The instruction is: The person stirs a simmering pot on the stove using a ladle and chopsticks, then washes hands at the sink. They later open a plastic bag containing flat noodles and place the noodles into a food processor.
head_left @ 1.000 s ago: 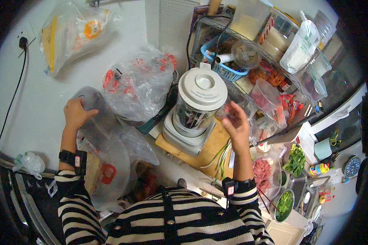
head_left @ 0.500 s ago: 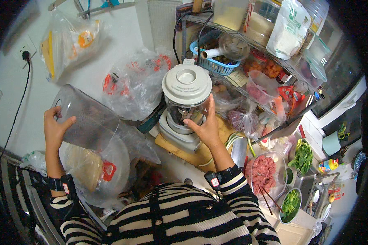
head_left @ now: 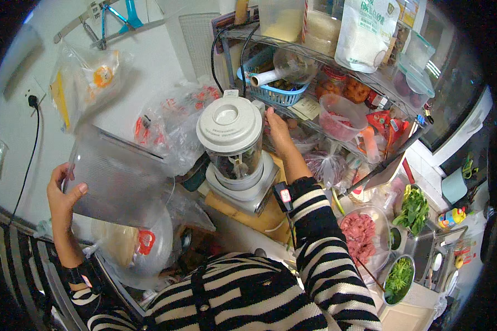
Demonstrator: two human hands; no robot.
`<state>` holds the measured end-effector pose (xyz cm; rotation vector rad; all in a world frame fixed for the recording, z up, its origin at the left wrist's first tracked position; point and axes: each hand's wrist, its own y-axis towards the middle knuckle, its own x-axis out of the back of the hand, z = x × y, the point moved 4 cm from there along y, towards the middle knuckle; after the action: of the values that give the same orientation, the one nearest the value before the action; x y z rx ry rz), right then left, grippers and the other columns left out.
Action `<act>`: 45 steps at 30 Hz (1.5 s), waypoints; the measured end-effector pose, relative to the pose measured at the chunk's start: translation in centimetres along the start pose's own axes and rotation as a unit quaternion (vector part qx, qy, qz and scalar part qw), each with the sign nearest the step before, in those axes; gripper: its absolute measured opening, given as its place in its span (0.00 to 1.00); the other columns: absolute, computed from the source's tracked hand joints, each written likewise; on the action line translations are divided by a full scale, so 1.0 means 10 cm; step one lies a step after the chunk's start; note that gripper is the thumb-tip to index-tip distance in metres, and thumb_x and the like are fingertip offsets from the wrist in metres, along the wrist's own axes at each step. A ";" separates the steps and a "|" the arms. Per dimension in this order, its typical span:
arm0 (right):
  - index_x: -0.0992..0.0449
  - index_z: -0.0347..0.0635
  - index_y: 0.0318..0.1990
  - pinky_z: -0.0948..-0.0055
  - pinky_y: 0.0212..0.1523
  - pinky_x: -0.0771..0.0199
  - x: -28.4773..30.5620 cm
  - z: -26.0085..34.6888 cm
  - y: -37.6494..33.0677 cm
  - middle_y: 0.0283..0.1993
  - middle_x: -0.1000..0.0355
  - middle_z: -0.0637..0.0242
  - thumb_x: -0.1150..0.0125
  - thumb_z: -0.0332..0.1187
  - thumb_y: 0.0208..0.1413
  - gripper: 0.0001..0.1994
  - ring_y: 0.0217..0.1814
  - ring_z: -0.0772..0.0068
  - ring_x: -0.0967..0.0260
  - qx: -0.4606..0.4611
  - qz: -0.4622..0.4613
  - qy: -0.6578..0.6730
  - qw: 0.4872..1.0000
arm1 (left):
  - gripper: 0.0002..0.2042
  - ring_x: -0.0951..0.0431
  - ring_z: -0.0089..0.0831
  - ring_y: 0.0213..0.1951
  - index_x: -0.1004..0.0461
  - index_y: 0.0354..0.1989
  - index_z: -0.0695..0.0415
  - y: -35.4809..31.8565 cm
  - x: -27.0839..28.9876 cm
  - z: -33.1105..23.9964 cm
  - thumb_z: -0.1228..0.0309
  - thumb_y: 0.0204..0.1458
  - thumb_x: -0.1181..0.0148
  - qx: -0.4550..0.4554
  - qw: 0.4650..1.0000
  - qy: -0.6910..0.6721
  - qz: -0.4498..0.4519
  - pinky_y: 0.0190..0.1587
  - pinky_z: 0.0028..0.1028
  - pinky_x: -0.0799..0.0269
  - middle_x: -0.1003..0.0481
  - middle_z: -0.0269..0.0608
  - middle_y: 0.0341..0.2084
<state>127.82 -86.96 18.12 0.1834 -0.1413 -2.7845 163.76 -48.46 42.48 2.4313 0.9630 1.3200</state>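
Observation:
A blender with a white lid (head_left: 226, 116) and a clear jug (head_left: 237, 164) stands on its pale base (head_left: 248, 193) in the middle. My right hand (head_left: 278, 128) is at the jug's upper right side, closed round its handle; some of its fingers are hidden behind it. On the left, my left hand (head_left: 62, 190) grips the outer edge of a large translucent plastic cover (head_left: 119, 179), thumb on the near face and fingers behind. The cover is tilted, above a clear bag with a pale flat packet (head_left: 114, 241) in it. Under the blender lies a wooden board (head_left: 226, 208).
Crumpled plastic bags (head_left: 176, 129) lie behind the blender. At the right rises a wire rack with a blue basket (head_left: 279, 91), jars and a white pouch (head_left: 366, 36). Nearer are a bowl of raw meat (head_left: 361, 234), leafy greens (head_left: 411, 209) and a bowl of chopped greens (head_left: 398, 278).
My right hand has moved from the jug's front up to its handle side. My left hand and the cover have turned and shifted slightly lower left. The whole view has shifted too.

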 end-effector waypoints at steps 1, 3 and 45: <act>0.34 0.38 0.56 0.69 0.55 0.40 -0.03 -0.02 0.06 0.52 0.32 0.64 0.58 0.59 0.60 0.32 0.54 0.69 0.37 -0.001 -0.008 0.032 0.999 | 0.31 0.34 0.28 0.39 0.30 0.44 0.63 -0.01 -0.02 -0.06 0.59 0.31 0.30 -0.015 1.000 0.012 0.004 0.50 0.29 0.39 0.34 0.36 0.33; 0.33 0.37 0.56 0.70 0.54 0.40 -0.11 -0.10 0.10 0.52 0.32 0.63 0.59 0.59 0.60 0.32 0.52 0.70 0.37 -0.003 0.004 0.009 1.000 | 0.31 0.34 0.28 0.39 0.30 0.44 0.63 -0.02 -0.07 -0.14 0.58 0.30 0.30 -0.015 1.000 -0.004 0.011 0.50 0.28 0.39 0.34 0.36 0.32; 0.28 0.35 0.48 0.75 0.49 0.33 -0.81 1.47 0.15 0.45 0.28 0.63 0.49 0.28 0.57 0.13 0.46 0.71 0.32 0.132 0.230 -0.128 0.956 | 0.31 0.34 0.29 0.36 0.30 0.38 0.63 -0.06 -0.47 -0.74 0.60 0.23 0.26 -0.098 0.994 -0.029 0.031 0.44 0.26 0.38 0.35 0.38 0.34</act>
<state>133.78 -84.44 33.65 -0.1356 -0.5478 -2.3026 155.72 -51.84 43.27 2.3520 0.7115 1.2905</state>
